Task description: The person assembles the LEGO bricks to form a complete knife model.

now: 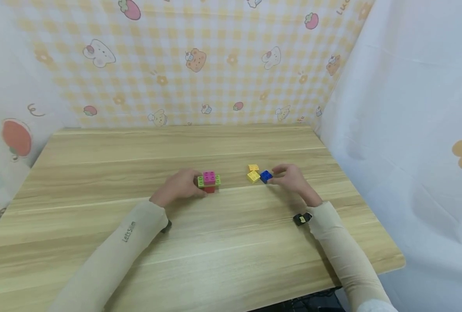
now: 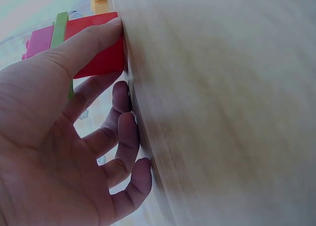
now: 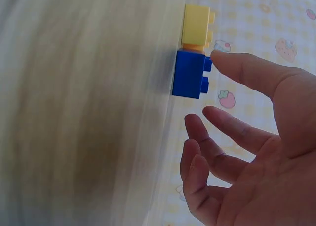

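Observation:
A small stack of toy building bricks (image 1: 209, 178) stands on the table: a red brick (image 2: 104, 55) at the bottom, a flat green piece across it, a pink brick on top. My left hand (image 1: 183, 183) pinches the red brick between thumb and forefinger, its other fingers loosely bent along the tabletop. A blue brick (image 3: 188, 73) sits on the table to the right of the stack. Around it my right hand (image 1: 289, 177) is spread, thumb tip right by the studs and the fingers apart from it. Nothing is held in that hand.
Two yellow bricks lie just left of the blue one, the nearer one (image 1: 253, 177) beside it and the other (image 1: 253, 167) behind. The wooden table (image 1: 223, 242) ends at a checked cloth (image 1: 231, 78) at the back. A white cloth (image 1: 402, 130) hangs along the right side.

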Motion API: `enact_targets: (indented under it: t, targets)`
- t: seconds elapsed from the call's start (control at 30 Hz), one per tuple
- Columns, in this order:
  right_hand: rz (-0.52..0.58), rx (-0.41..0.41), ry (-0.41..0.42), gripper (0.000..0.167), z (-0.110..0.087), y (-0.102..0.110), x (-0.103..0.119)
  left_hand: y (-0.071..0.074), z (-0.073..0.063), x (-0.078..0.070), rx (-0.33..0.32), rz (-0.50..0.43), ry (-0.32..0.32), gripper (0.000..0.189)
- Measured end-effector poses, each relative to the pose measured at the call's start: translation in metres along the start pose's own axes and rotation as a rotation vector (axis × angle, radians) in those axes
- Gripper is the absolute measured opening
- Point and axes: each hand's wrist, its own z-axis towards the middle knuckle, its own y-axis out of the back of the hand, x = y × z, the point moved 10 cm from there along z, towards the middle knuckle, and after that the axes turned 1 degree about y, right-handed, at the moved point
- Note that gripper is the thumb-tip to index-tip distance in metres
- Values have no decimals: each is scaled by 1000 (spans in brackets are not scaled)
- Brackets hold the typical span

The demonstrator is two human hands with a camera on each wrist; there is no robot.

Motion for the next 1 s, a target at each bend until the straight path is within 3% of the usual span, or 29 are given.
enact_targets:
  t: [0.23, 0.43, 0.7, 1.0]
  targets:
    - [-67, 21, -61, 53, 5, -6, -3, 0, -3, -2, 9, -15, 9, 37]
    - [-77, 39, -55, 47, 7, -9, -1, 0, -5, -3, 9, -22, 29, 41]
    - [-60, 31, -48, 36, 8, -8, 0, 0, -5, -2, 17, -27, 34, 38]
    - [21, 2, -9, 38, 6, -4, 6, 1, -3, -1, 8, 13, 13, 41]
